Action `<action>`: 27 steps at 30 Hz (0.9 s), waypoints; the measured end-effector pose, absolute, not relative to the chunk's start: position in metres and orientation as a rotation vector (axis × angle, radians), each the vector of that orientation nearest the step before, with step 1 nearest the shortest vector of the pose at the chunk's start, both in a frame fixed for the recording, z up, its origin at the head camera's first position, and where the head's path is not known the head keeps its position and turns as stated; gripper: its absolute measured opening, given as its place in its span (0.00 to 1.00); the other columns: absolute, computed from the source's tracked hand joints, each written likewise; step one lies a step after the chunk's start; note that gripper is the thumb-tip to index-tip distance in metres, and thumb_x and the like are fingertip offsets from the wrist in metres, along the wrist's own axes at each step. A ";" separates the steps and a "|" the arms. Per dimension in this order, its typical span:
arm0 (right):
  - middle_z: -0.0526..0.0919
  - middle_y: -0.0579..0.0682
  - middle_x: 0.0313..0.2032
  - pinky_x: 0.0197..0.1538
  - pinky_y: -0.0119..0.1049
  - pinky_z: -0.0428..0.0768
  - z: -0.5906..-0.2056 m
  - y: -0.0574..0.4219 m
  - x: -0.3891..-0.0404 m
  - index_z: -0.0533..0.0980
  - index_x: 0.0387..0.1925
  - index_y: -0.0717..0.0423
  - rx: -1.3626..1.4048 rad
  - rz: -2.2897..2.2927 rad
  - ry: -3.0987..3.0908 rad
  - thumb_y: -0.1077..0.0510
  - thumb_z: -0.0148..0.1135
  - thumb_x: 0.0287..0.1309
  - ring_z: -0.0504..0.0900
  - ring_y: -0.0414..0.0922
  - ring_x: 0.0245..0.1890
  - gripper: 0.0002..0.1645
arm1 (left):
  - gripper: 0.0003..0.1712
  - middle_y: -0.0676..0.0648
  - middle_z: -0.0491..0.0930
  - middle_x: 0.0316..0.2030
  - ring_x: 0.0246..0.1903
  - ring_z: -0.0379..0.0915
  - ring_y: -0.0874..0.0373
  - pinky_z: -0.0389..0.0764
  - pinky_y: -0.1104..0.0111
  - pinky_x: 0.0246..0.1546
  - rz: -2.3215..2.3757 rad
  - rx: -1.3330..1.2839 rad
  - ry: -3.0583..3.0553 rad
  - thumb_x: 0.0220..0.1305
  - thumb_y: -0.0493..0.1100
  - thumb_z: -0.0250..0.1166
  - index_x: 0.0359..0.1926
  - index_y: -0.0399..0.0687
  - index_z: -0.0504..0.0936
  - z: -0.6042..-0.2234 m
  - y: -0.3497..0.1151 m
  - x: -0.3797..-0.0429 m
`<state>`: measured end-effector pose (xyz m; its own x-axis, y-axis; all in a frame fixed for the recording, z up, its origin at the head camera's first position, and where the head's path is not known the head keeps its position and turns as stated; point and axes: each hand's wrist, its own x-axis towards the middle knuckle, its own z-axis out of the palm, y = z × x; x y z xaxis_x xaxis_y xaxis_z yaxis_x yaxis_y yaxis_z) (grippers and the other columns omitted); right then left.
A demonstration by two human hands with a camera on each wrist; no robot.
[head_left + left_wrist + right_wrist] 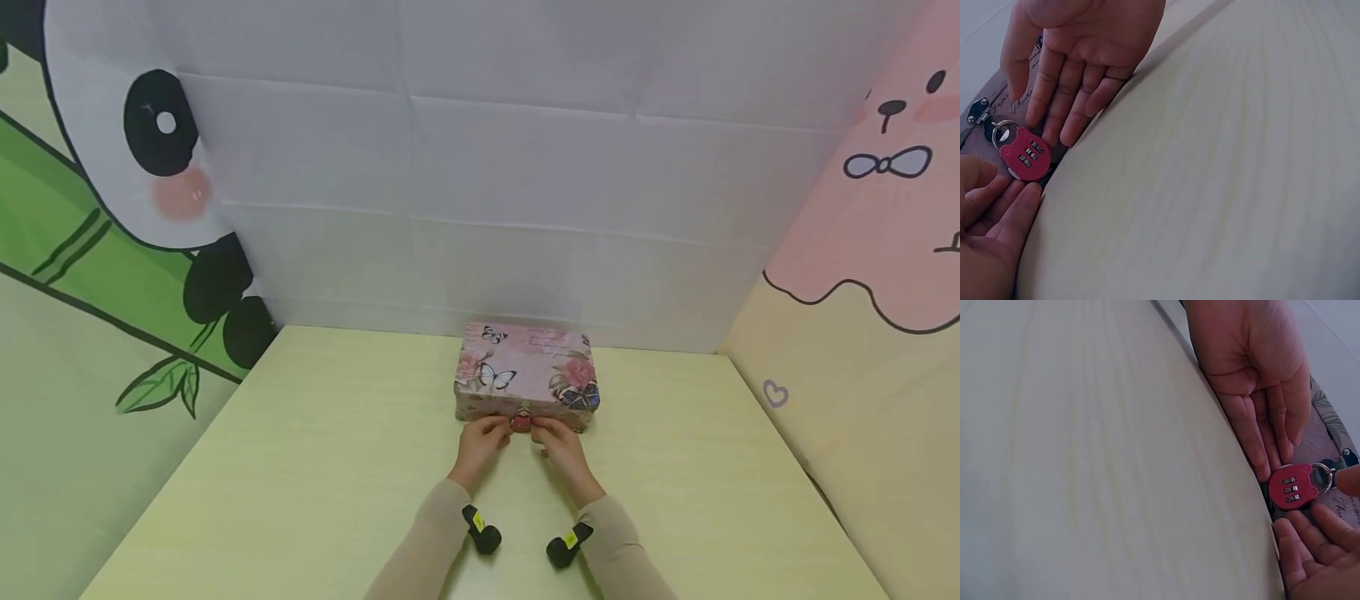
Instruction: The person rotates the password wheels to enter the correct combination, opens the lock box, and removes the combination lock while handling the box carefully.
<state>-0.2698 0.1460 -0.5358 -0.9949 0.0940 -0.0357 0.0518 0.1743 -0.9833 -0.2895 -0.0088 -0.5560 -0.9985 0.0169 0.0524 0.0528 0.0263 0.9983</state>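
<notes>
From my remote seat I have the box (528, 358) at 12 o'clock of both hands on the table (352, 417), its lid down. The lock (1030, 156) hangs at the box's 6 o'clock face, its shackle (995, 134) through the clasp (977, 111). The left hand (478, 450) is at the lock's 8 o'clock and the right hand (564, 454) at its 4 o'clock.

As I read the wrist views, neither hand clamps it: fingertips rest at the lock's two side edges, fingers loosely extended, thumbs standing off the body. How hard they press I cannot tell. Three dials (1290, 489) face outward, but their digits are too small for me to read.

I judge the lock the likeliest thing to misbehave. It hangs loose on a ring, so uneven pressure from 3 or 9 o'clock could swing or twist it and turn the dials from sight. A fingertip sliding across its face could nudge a dial by accident. Pulling toward 6 o'clock would load the clasp and might drag the box along; I see no hand bracing it. Crowded fingers could also hide the dials from the head view, where the lock already looks tiny.
</notes>
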 end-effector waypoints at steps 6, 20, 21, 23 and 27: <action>0.83 0.64 0.48 0.38 0.33 0.78 -0.536 0.145 -0.268 0.75 0.53 0.75 -0.147 1.969 -2.391 0.62 0.55 0.66 0.80 0.46 0.41 0.21 | 0.14 0.31 0.84 0.38 0.40 0.84 0.43 0.86 0.63 0.41 -2.154 -0.110 -2.249 0.69 0.33 0.61 0.45 0.20 0.81 -0.557 -0.010 -0.289; 0.84 0.65 0.40 0.37 0.32 0.78 -0.534 0.147 -0.264 0.75 0.53 0.79 -0.088 1.957 -2.388 0.64 0.53 0.66 0.77 0.38 0.34 0.21 | 0.10 0.36 0.86 0.37 0.34 0.84 0.51 0.85 0.70 0.37 -2.017 -0.216 -2.335 0.65 0.32 0.65 0.43 0.26 0.84 -0.558 -0.011 -0.287; 0.84 0.65 0.40 0.37 0.32 0.78 -0.535 0.147 -0.265 0.75 0.53 0.78 -0.089 1.955 -2.387 0.65 0.53 0.65 0.77 0.38 0.33 0.21 | 0.10 0.36 0.86 0.36 0.33 0.84 0.52 0.85 0.70 0.36 -2.014 -0.220 -2.337 0.65 0.32 0.65 0.43 0.26 0.85 -0.558 -0.011 -0.287; 0.84 0.64 0.41 0.36 0.31 0.77 -0.537 0.148 -0.265 0.76 0.53 0.78 -0.094 1.955 -2.388 0.65 0.53 0.63 0.76 0.37 0.32 0.21 | 0.10 0.37 0.86 0.36 0.32 0.84 0.54 0.85 0.71 0.35 -2.024 -0.227 -2.333 0.65 0.33 0.65 0.43 0.26 0.85 -0.557 -0.010 -0.286; 0.85 0.63 0.43 0.35 0.29 0.77 -0.537 0.147 -0.265 0.76 0.54 0.77 -0.098 1.953 -2.398 0.66 0.53 0.64 0.76 0.37 0.33 0.21 | 0.10 0.37 0.86 0.34 0.31 0.84 0.55 0.85 0.72 0.34 -2.037 -0.235 -2.334 0.66 0.34 0.66 0.42 0.26 0.85 -0.556 -0.009 -0.285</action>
<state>-0.2647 0.1474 -0.5374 -0.9969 0.0787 -0.0038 0.0196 0.2017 -0.9793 -0.2849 -0.0095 -0.5559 -0.9880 0.0909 0.1250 0.1361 0.1290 0.9823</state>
